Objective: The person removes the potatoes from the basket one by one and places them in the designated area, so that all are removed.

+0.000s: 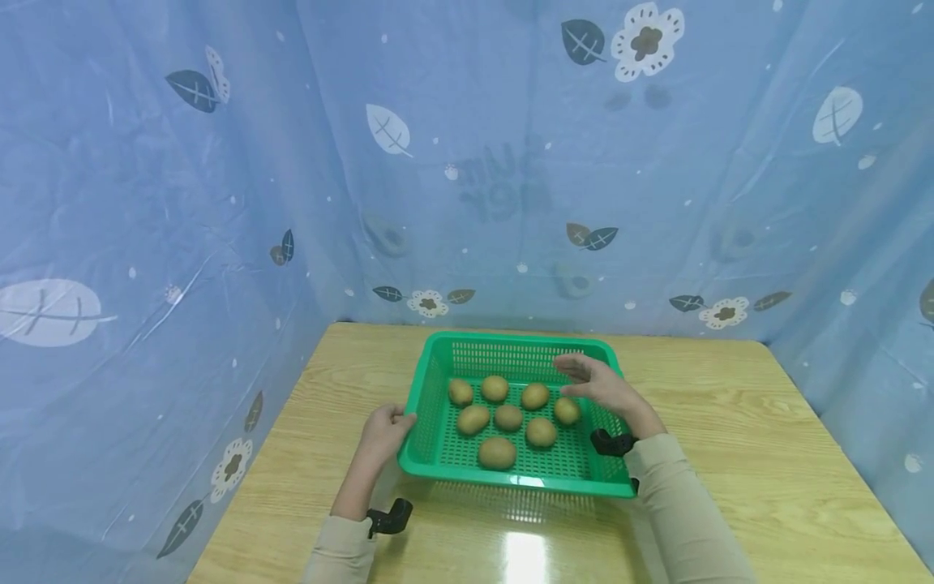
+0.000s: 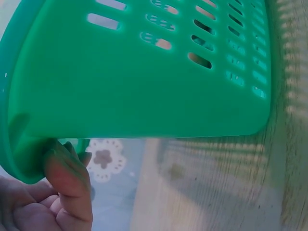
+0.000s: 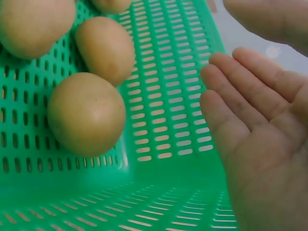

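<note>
A green plastic basket (image 1: pixel 517 482) with slotted walls stands on the table, and several potatoes (image 1: pixel 497 453) lie spread over its floor. At the basket's left side, my left hand (image 1: pixel 383 434) grips the rim; in the left wrist view its fingers (image 2: pixel 70 179) curl up under the rim's edge. My right hand (image 1: pixel 602 388) hovers over the basket's right part, fingers extended, thumb apart and nothing held. Closest to it is the rightmost potato (image 1: pixel 567 410). In the right wrist view, the open palm (image 3: pixel 269 120) faces the potatoes (image 3: pixel 86 114) without touching them.
The wood-grain table (image 1: pixel 730 438) extends on both sides of the basket. A blue patterned curtain (image 1: pixel 496 162) hangs behind the table and along its left and right sides. Each wrist carries a small black camera mount (image 1: pixel 390 517).
</note>
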`<state>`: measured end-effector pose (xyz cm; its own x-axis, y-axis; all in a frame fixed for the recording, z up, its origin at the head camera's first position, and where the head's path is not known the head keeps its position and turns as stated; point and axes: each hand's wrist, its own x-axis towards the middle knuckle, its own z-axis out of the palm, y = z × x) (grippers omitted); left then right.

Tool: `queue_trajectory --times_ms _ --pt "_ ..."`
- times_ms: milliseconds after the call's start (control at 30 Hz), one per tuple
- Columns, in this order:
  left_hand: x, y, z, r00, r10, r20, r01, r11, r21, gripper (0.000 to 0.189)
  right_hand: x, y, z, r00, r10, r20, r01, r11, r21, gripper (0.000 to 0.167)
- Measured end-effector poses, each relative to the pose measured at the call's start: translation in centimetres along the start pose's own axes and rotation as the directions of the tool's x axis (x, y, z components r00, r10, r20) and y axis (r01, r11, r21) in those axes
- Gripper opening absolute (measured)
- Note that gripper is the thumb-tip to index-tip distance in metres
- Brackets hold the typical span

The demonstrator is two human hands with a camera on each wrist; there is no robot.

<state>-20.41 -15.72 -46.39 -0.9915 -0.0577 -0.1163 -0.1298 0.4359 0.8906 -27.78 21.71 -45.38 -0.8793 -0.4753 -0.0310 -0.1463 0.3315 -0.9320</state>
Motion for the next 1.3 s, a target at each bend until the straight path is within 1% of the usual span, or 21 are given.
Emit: queue_trajectory --times_ms 67,233,367,533,633,800,933,1167,1300 --pt "0.1 0.0 0.0 1.000 0.001 0.000 -0.001 1.000 0.000 0.036 0.0 0.0 0.0 1.000 0.015 0.006 -0.015 1.000 -0.024 0.062" --pt "0.1 0.0 0.0 1.000 -0.002 0.002 0.002 1.000 -0.001 0.037 0.3 0.1 0.0 0.998 0.044 0.054 -0.039 0.995 -0.091 0.058" --pt "-0.1 0.1 -0.1 1.000 0.008 0.001 -0.008 1.000 0.009 0.037 0.5 0.1 0.0 0.994 0.064 0.093 -0.050 0.988 -0.143 0.053" --pt "0.1 0.3 -0.1 0.999 0.032 -0.006 -0.032 0.999 0.012 0.036 0.9 -0.1 0.0 0.989 0.097 0.109 -0.072 0.974 -0.213 0.050" --pt "0.3 0.1 -0.1 1.000 0.027 -0.006 -0.027 1.000 0.011 0.035 1.0 -0.2 0.2 0.987 0.115 0.109 -0.084 0.963 -0.254 0.048" --pt "0.2 -0.1 -0.1 1.000 0.011 0.002 -0.011 1.000 0.016 0.036 1.0 -0.2 0.6 0.982 0.159 0.098 -0.122 0.942 -0.312 0.049" --pt "0.3 -0.1 -0.2 1.000 0.011 0.005 -0.011 1.000 0.024 0.037 1.3 0.0 0.7 0.978 0.183 0.098 -0.135 0.918 -0.373 0.049" --pt "0.4 -0.2 -0.1 1.000 0.009 0.002 -0.009 1.000 0.014 0.038 1.4 0.0 0.8 0.976 0.200 0.087 -0.140 0.881 -0.452 0.050" --pt "0.4 -0.2 -0.1 1.000 0.007 0.005 -0.007 1.000 0.012 0.038 1.5 0.1 0.9 0.976 0.204 0.076 -0.138 0.850 -0.508 0.054"
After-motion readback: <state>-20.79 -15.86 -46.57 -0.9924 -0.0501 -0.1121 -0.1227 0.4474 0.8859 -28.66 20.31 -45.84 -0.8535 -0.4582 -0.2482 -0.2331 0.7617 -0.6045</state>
